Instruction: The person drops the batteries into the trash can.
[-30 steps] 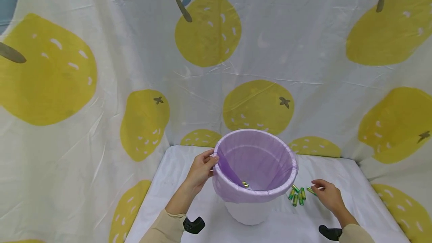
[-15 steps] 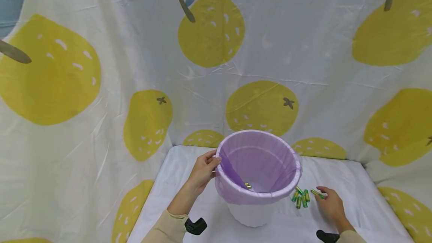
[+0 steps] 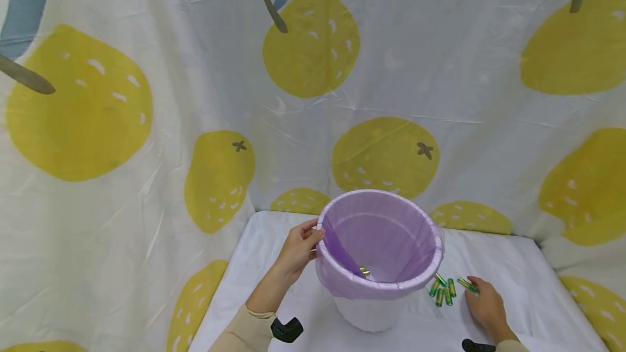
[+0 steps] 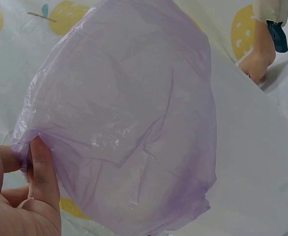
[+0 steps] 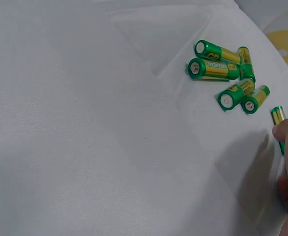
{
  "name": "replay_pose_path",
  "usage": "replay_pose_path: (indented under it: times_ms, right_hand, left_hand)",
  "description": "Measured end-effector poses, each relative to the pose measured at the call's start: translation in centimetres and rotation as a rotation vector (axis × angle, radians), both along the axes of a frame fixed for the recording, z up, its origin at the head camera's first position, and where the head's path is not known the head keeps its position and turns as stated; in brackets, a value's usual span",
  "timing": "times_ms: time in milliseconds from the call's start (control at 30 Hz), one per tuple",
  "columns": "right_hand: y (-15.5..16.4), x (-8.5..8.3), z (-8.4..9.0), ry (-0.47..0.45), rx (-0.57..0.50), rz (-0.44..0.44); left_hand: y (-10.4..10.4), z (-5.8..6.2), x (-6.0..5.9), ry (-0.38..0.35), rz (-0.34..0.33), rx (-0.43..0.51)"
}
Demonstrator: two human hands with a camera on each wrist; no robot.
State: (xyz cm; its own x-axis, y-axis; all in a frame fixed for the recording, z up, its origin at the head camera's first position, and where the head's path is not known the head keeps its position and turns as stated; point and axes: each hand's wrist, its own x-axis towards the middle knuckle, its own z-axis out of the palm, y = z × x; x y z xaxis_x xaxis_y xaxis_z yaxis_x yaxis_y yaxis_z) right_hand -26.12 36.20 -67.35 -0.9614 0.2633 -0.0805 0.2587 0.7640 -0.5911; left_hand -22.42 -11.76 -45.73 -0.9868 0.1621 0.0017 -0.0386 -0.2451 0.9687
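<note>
My left hand (image 3: pixel 297 251) pinches the left rim of a white bin (image 3: pixel 369 313), thumb on top and fingers outside. A thin purple bin liner (image 4: pixel 129 98) covers that rim and hangs over the outside. Inside the bin, a little of some gold and green batteries (image 3: pixel 364 271) shows. My right hand (image 3: pixel 486 303) is low at the bin's right, pinching one green and gold battery (image 3: pixel 468 285) at its near end, close over the white cloth. In the right wrist view the thumb (image 5: pixel 281 130) overlaps this battery (image 5: pixel 277 114), and the other fingers are mostly hidden.
Several more green and gold batteries (image 5: pixel 215 69) lie in a loose cluster between the bin and my right hand. A white cloth (image 3: pixel 508 259) covers the table. Behind it hangs a pale curtain (image 3: pixel 293 140) printed with yellow fruit.
My right hand has come down around the single battery, its fingers closing at the near end. The left hand stays on the rim; the whole view has shifted slightly.
</note>
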Motion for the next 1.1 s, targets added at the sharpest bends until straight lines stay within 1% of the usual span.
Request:
replay_pose_path:
  times_ms: [100, 200, 467, 667, 767, 967, 1100]
  right_hand:
    - [0.0, 0.2, -0.2, -0.033, -0.009, -0.037]
    - [0.1, 0.3, -0.5, -0.035, 0.001, -0.061]
    - [-0.1, 0.0, -0.8, 0.004, 0.002, -0.115]
    - [-0.4, 0.0, -0.3, 0.028, -0.006, -0.123]
    - [0.2, 0.1, 0.4, 0.062, -0.001, -0.090]
    - [2.3, 0.7, 2.4, 0.092, 0.016, 0.041]
    - [3.0, 1.0, 3.7, 0.113, 0.038, 0.104]
  left_hand:
    - [0.2, -0.1, 0.0, -0.001, 0.000, -0.002]
    - [0.3, -0.2, 0.0, -0.009, 0.005, 0.000]
    - [0.3, -0.1, -0.1, 0.000, -0.003, 0.009]
    - [0.1, 0.0, 0.0, 0.000, 0.005, 0.001]
    - [0.1, -0.1, 0.1, -0.005, 0.010, 0.004]
    - [0.2, -0.3, 0.1, -0.007, 0.013, 0.007]
    - [0.2, -0.3, 0.0, -0.006, 0.012, 0.010]
